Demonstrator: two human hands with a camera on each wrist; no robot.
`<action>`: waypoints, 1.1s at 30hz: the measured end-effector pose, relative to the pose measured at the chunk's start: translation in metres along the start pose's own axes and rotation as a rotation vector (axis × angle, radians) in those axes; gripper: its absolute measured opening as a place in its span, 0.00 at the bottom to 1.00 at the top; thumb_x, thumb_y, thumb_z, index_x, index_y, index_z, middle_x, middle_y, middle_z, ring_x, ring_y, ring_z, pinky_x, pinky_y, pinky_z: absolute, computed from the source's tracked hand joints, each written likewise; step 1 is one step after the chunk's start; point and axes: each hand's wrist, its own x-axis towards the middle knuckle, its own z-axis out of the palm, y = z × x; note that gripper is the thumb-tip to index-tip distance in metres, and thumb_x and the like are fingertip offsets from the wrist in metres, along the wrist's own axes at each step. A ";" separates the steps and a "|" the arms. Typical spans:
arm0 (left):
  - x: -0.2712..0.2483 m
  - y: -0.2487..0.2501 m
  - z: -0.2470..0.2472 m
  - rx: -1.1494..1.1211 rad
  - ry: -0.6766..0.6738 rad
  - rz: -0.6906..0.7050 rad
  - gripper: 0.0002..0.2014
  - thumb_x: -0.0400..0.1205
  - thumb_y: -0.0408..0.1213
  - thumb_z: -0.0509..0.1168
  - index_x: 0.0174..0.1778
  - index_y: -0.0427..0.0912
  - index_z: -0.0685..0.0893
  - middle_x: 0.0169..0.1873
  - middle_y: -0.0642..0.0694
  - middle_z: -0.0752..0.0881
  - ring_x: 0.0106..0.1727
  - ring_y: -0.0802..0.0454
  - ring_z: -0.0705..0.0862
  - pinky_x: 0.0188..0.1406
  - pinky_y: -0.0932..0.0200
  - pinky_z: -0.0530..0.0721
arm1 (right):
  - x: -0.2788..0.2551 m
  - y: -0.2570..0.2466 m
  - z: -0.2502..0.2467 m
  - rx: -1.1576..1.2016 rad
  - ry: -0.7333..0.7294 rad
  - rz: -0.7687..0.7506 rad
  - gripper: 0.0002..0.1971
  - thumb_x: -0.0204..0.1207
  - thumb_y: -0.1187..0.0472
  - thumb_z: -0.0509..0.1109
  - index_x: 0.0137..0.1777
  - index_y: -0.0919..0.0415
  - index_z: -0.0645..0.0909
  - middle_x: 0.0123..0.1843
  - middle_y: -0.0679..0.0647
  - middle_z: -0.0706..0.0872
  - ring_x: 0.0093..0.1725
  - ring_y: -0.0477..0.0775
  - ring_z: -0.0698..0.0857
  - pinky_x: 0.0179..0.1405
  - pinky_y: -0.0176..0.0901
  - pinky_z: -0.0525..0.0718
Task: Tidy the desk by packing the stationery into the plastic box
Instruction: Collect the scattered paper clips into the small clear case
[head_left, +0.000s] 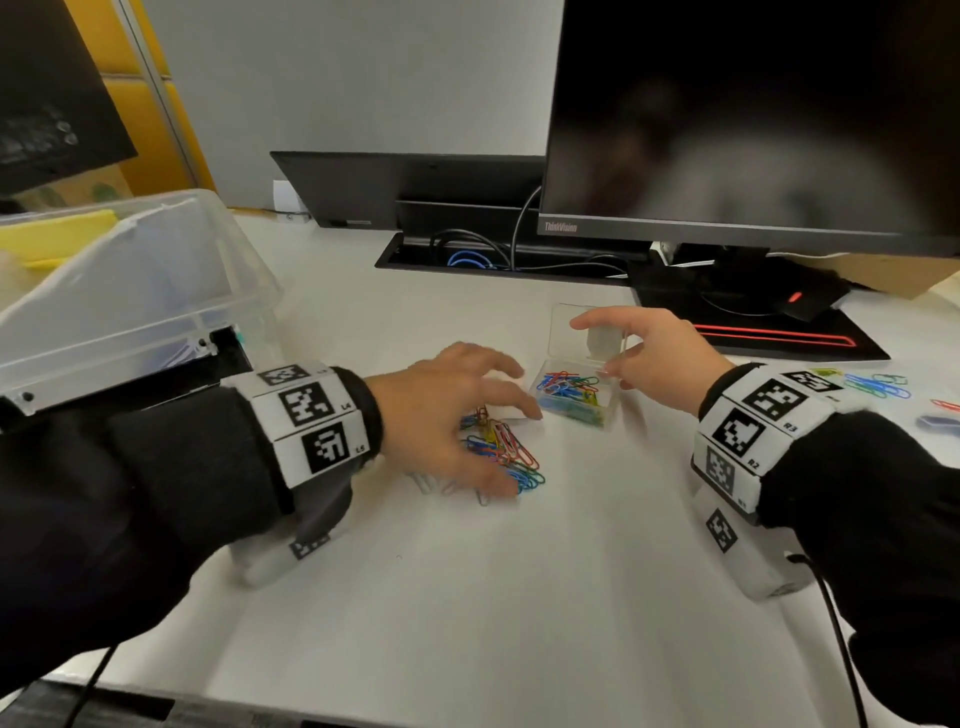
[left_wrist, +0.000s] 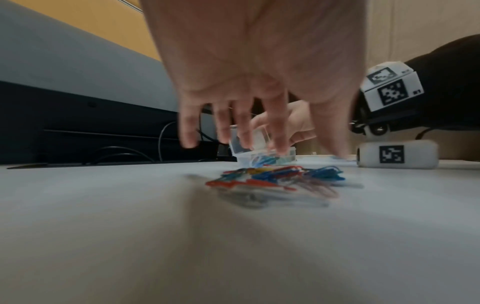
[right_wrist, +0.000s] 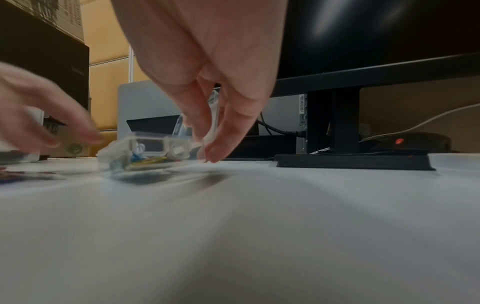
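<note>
- Head view: your left hand (head_left: 447, 410), fingers spread, hovers over a loose pile of coloured wire paper clips (head_left: 506, 451) on the white desk (head_left: 467, 597).
- Left wrist view: the small clear plastic clip box (left_wrist: 255, 152), lid up, sits just beyond the pile.
- Right wrist view: your right hand (right_wrist: 207, 82) pinches its lid.

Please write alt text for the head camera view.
A left hand with spread fingers reaches over a loose pile of coloured paper clips on a white desk, while the right hand touches the raised lid of a small clear case partly filled with clips. A monitor stands behind.
</note>
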 end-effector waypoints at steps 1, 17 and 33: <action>-0.004 -0.002 0.001 0.037 -0.111 -0.068 0.39 0.65 0.63 0.72 0.72 0.69 0.66 0.80 0.53 0.57 0.81 0.51 0.51 0.82 0.51 0.54 | 0.001 0.000 0.000 0.014 -0.018 0.000 0.27 0.72 0.76 0.68 0.65 0.46 0.80 0.71 0.47 0.77 0.65 0.53 0.79 0.66 0.54 0.80; 0.005 -0.003 -0.005 -0.129 0.124 -0.016 0.11 0.76 0.40 0.71 0.54 0.50 0.88 0.48 0.54 0.86 0.46 0.58 0.81 0.51 0.65 0.80 | 0.004 0.000 0.002 0.026 -0.084 -0.029 0.26 0.70 0.74 0.72 0.61 0.43 0.82 0.69 0.48 0.79 0.66 0.55 0.79 0.70 0.54 0.77; 0.040 0.017 -0.013 -0.099 0.256 -0.038 0.17 0.80 0.41 0.66 0.66 0.53 0.80 0.65 0.53 0.81 0.60 0.58 0.78 0.59 0.68 0.71 | 0.005 -0.001 0.001 0.046 -0.080 -0.052 0.26 0.68 0.77 0.71 0.59 0.48 0.85 0.62 0.48 0.85 0.62 0.49 0.80 0.65 0.46 0.80</action>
